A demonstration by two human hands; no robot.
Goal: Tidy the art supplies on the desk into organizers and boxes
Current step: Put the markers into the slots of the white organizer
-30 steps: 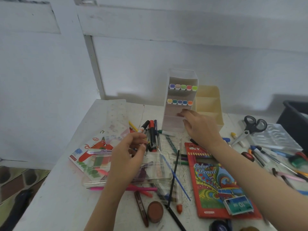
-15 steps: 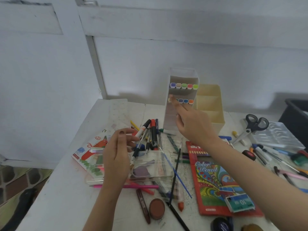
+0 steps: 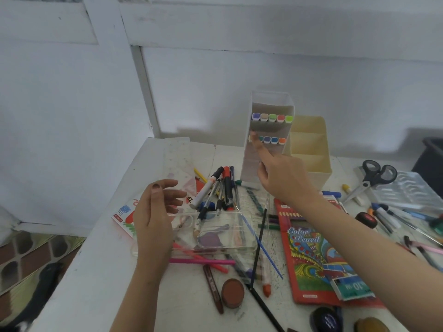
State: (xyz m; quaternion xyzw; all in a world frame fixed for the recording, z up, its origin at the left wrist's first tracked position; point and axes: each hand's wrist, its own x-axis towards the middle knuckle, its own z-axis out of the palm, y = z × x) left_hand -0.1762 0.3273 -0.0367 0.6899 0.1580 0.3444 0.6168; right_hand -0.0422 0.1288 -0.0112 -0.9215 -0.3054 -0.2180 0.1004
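Observation:
A tall white marker organizer (image 3: 271,101) stands at the back of the desk. It holds one row of coloured-cap markers (image 3: 272,117) and a second row (image 3: 271,139) below. My right hand (image 3: 282,180) reaches up to it, and its straight index finger touches the leftmost marker of the lower row. My left hand (image 3: 153,219) hovers with relaxed fingers over the left end of a clear plastic case (image 3: 223,233) and holds nothing. A cluster of pens and markers (image 3: 223,188) leans over the case's far edge.
A cream organizer (image 3: 309,144) stands right of the white one. A red colour pencil box (image 3: 309,255), scissors (image 3: 369,178), a clear tray (image 3: 407,195), loose pens and brushes, and a round brown paint cake (image 3: 232,293) lie about. A dark bin (image 3: 431,154) is far right.
My right hand rose from the organizer's lower shelf to the second marker row. My left hand drew back from the pens and spread its fingers.

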